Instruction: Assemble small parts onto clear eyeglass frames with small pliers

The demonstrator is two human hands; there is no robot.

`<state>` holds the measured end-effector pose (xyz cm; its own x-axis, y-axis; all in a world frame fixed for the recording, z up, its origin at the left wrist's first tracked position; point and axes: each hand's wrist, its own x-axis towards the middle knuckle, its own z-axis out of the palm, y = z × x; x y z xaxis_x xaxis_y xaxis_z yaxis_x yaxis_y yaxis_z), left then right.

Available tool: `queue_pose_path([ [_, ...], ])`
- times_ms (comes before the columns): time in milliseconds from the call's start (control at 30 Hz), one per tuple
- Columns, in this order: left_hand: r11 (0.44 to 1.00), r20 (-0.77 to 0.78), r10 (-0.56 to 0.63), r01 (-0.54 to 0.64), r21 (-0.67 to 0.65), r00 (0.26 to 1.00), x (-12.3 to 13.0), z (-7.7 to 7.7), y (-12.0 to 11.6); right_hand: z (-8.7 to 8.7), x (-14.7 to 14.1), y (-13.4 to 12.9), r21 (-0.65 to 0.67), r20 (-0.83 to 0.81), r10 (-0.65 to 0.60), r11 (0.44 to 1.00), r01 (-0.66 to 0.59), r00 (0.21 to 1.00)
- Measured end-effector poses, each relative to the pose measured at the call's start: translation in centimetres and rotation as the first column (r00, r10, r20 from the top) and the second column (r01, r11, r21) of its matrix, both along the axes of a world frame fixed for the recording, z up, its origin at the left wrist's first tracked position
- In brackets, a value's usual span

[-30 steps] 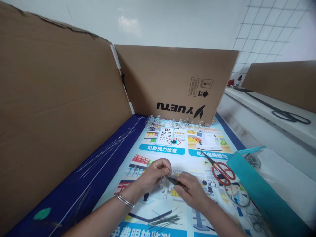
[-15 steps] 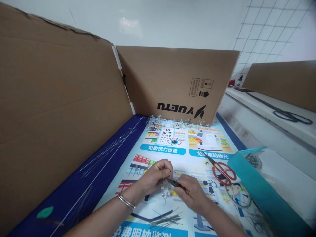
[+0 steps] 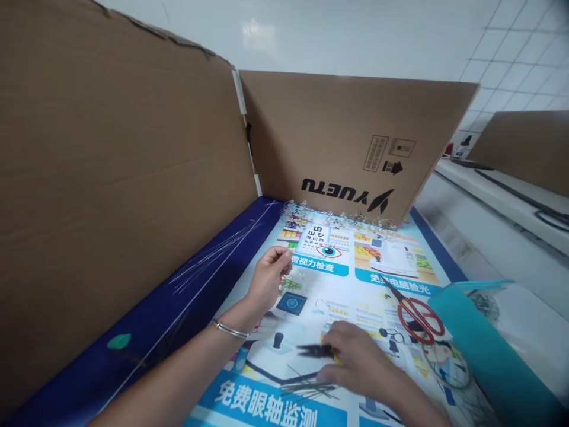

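Note:
My left hand (image 3: 268, 277), with a silver bangle at the wrist, is raised over the middle of the printed sheet (image 3: 262, 320). Its thumb and fingers are pinched on a wire piece with clear beads, which barely stands out against the print. Lower and to the right, my right hand (image 3: 358, 359) grips pliers (image 3: 315, 350) with dark jaws and a bit of yellow handle showing. The jaws point left, apart from the beaded wire. Just beneath them lie several short, dark wire lengths (image 3: 309, 388) on the sheet.
Red-handled scissors (image 3: 420, 320) lie at the right, beside a wire coil (image 3: 447, 363) and a teal pouch (image 3: 484, 332). Clear beaded pieces (image 3: 342, 220) line the foot of the cardboard panel (image 3: 311, 130). Long thin wires (image 3: 208, 255) rest along the blue left border.
The pliers have come away from the beaded wire, moving down with my right hand. My left hand has risen, still pinching the piece. The view has shifted a little left.

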<state>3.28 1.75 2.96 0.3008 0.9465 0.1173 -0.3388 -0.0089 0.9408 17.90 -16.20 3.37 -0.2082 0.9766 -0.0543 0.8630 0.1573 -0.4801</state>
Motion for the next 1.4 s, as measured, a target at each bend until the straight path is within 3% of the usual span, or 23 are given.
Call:
queue_pose_path([
  [67,1.0,0.043,0.012,-0.012,0.005,0.999,-0.2,-0.3,0.4,0.5,-1.1,-0.5,-0.027,0.086,0.076,0.997,-0.074,0.993],
  [200,1.0,0.113,0.01,-0.011,0.006,0.994,-0.3,-0.5,1.0,0.9,-2.0,-0.8,-0.01,0.213,0.081,0.997,-0.081,0.974],
  [333,0.999,0.161,0.047,-0.046,-0.006,0.986,-1.0,0.2,2.0,0.4,-0.7,0.0,0.087,0.262,-0.129,0.99,0.109,0.957],
  [400,0.995,0.183,0.097,-0.097,-0.006,0.978,-1.8,0.9,2.9,0.1,0.2,0.5,0.154,0.346,-0.263,0.963,0.222,0.901],
  [500,0.986,0.227,0.166,-0.169,-0.006,0.96,-3.4,2.2,4.4,-0.4,1.1,1.1,0.222,0.461,-0.335,0.94,0.259,0.822],
  [633,0.977,0.293,0.203,-0.213,0.004,0.934,-4.9,3.5,5.4,-0.6,0.6,1.7,0.242,0.534,-0.343,0.938,0.249,0.773],
  [800,0.978,0.311,0.195,-0.208,0.01,0.93,-5.3,4.5,5.0,-0.9,-1.2,2.4,0.271,0.609,-0.357,0.933,0.237,0.708],
  [933,0.982,0.307,0.178,-0.188,0.001,0.935,-5.2,4.6,4.6,-1.1,-1.8,2.7,0.247,0.654,-0.349,0.937,0.247,0.671],
  [1033,0.994,0.276,0.107,-0.1,-0.038,0.955,-4.9,4.1,4.3,-1.5,-1.7,2.7,0.222,0.653,-0.343,0.939,0.262,0.675],
  [1167,0.991,0.2,-0.057,0.08,-0.108,0.978,-3.8,2.7,3.2,-1.8,-0.9,2.6,0.227,0.524,-0.382,0.924,0.308,0.761],
  [1233,0.963,0.143,-0.183,0.206,-0.172,0.973,-3.0,2.0,2.2,-1.7,-0.2,2.6,0.201,0.328,-0.409,0.911,0.361,0.851],
  [1300,0.92,0.135,-0.274,0.3,-0.25,0.952,-2.1,1.3,0.9,-1.5,0.4,2.6,0.11,0.031,-0.415,0.906,0.41,0.909],
  [1333,0.899,0.126,-0.317,0.34,-0.276,0.94,-1.7,1.0,0.3,-1.4,0.7,2.7,0.039,-0.134,-0.412,0.906,0.421,0.901],
  [1400,0.837,0.11,-0.429,0.441,-0.324,0.896,-1.0,0.8,-1.1,-1.1,1.0,2.7,-0.12,-0.431,-0.416,0.906,0.407,0.8],
])
